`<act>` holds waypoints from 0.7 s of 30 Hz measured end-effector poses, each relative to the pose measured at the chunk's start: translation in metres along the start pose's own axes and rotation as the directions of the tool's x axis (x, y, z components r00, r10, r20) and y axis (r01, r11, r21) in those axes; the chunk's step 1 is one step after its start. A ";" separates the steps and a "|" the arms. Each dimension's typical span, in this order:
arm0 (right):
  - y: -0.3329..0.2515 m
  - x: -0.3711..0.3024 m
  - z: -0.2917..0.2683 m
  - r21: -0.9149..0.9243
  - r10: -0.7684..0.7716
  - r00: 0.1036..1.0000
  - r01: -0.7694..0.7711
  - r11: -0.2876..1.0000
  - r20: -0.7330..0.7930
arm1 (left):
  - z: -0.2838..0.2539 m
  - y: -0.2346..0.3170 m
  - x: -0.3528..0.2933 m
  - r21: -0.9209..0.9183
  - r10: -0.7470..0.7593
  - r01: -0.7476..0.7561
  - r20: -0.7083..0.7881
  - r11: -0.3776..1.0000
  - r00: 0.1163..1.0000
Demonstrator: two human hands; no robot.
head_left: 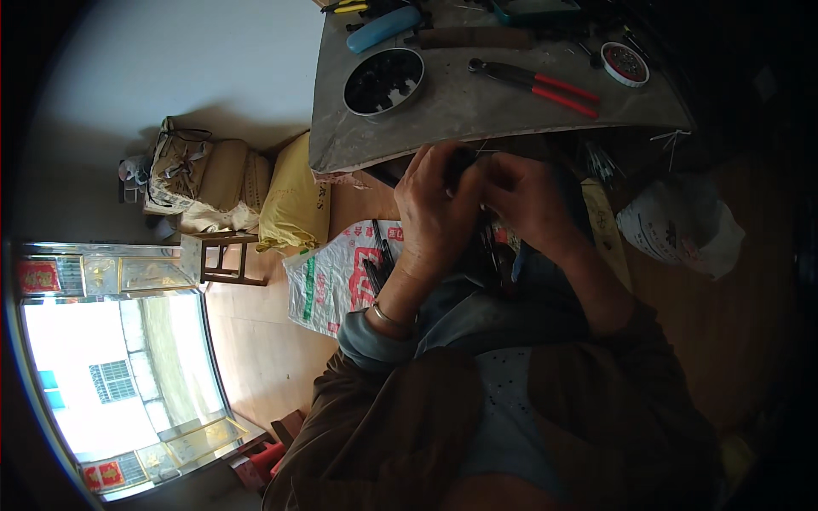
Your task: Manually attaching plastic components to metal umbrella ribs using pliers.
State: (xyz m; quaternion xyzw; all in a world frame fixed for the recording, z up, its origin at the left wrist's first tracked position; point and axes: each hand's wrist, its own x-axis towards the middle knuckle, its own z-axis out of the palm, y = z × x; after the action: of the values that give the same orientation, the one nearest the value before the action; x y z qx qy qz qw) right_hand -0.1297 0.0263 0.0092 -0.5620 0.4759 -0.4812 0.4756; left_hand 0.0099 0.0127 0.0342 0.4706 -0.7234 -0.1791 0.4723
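Observation:
Just below the front edge of the worktable, my two hands meet close together. In the fingers of my left hand [433, 204] is a small black part [463, 158], mostly covered by the hand. My right hand [530, 200] is closed in a pinch beside it, and its fingertips hide what they hold. A thin pale pin or wire [486, 152] sticks out between the hands; I cannot tell which one has it. Dark slender pieces [489, 254] lie below the hands, over my lap.
On the grey worktable [341, 145] are a round bowl of black parts [385, 83], red-handled pliers [537, 85], a round container of small metal pieces [625, 65] and a blue case [383, 31]. A printed white sack [332, 277], yellow sack [296, 200], wooden stool [228, 257] and white plastic bag [679, 226] stand around me.

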 end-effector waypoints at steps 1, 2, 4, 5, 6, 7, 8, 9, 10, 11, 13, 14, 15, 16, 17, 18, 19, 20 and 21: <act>-0.006 0.000 -0.002 -0.140 -0.042 0.999 0.044 0.989 0.022 | -0.003 0.000 0.000 -0.052 -0.019 0.020 0.019 0.998 1.000; -0.005 0.000 -0.005 -0.137 -0.044 0.999 0.046 0.990 0.023 | -0.006 -0.001 0.000 -0.102 -0.037 0.041 0.039 0.994 0.999; -0.001 0.002 -0.015 -0.059 -0.002 0.998 0.005 0.998 0.066 | -0.014 0.003 0.004 -0.152 -0.084 0.097 0.090 0.984 0.992; 0.005 0.003 -0.016 -0.056 -0.001 0.998 0.005 0.998 0.066 | -0.016 0.005 0.005 -0.201 -0.129 0.157 0.144 0.967 0.981; 0.013 0.004 -0.015 0.114 0.029 0.990 -0.044 0.993 0.136 | -0.018 0.007 0.005 -0.199 -0.130 0.157 0.145 0.967 0.981; 0.016 0.006 -0.013 0.276 0.044 0.977 -0.103 0.956 0.210 | -0.019 0.007 0.005 -0.227 -0.143 0.184 0.183 0.956 0.973; 0.017 0.006 -0.012 0.278 0.043 0.977 -0.102 0.955 0.210 | -0.021 0.007 0.005 -0.254 -0.155 0.210 0.222 0.944 0.963; 0.015 0.006 -0.010 0.329 0.040 0.977 -0.109 0.938 0.212 | -0.022 0.005 0.006 -0.252 -0.155 0.210 0.223 0.945 0.963; 0.013 0.005 -0.009 0.378 0.036 0.976 -0.117 0.918 0.214 | -0.023 0.003 0.007 -0.267 -0.144 0.216 0.266 0.939 0.953; 0.014 0.004 -0.008 0.379 0.036 0.976 -0.117 0.918 0.215 | -0.025 0.002 0.008 -0.283 -0.132 0.223 0.310 0.933 0.942; 0.019 0.001 -0.006 0.404 0.047 0.963 -0.155 0.901 0.266 | -0.030 0.004 0.010 -0.327 -0.149 0.286 0.386 0.901 0.911; 0.021 0.000 -0.007 0.405 0.047 0.962 -0.156 0.901 0.268 | -0.032 0.005 0.011 -0.366 -0.158 0.349 0.460 0.862 0.874; 0.022 -0.001 -0.008 0.359 0.046 0.961 -0.146 0.922 0.272 | -0.035 0.007 0.013 -0.366 -0.160 0.350 0.459 0.862 0.874; 0.023 -0.001 -0.007 0.312 0.044 0.960 -0.133 0.941 0.277 | -0.038 0.009 0.016 -0.378 -0.142 0.388 0.537 0.840 0.831; 0.023 -0.002 -0.006 0.312 0.044 0.959 -0.134 0.941 0.280 | -0.040 0.010 0.018 -0.387 -0.120 0.427 0.610 0.817 0.783; 0.024 -0.003 -0.005 0.332 0.028 0.962 -0.121 0.935 0.271 | -0.041 0.008 0.018 -0.387 -0.122 0.428 0.609 0.817 0.784; 0.024 -0.003 -0.004 0.352 0.011 0.965 -0.107 0.930 0.263 | -0.042 0.004 0.018 -0.370 -0.115 0.427 0.631 0.825 0.768; 0.023 -0.004 -0.003 0.351 0.010 0.964 -0.106 0.930 0.265 | -0.042 0.000 0.018 -0.353 -0.108 0.427 0.652 0.833 0.750; 0.021 -0.004 -0.003 0.333 0.022 0.965 -0.112 0.936 0.261 | -0.042 -0.001 0.018 -0.353 -0.109 0.426 0.650 0.833 0.752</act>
State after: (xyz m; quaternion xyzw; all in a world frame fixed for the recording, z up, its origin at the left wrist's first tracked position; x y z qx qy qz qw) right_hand -0.1343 0.0286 -0.0116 -0.5099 0.3388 -0.4649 0.6396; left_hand 0.0442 0.0042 0.0633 0.3576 -0.6895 -0.5614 0.2855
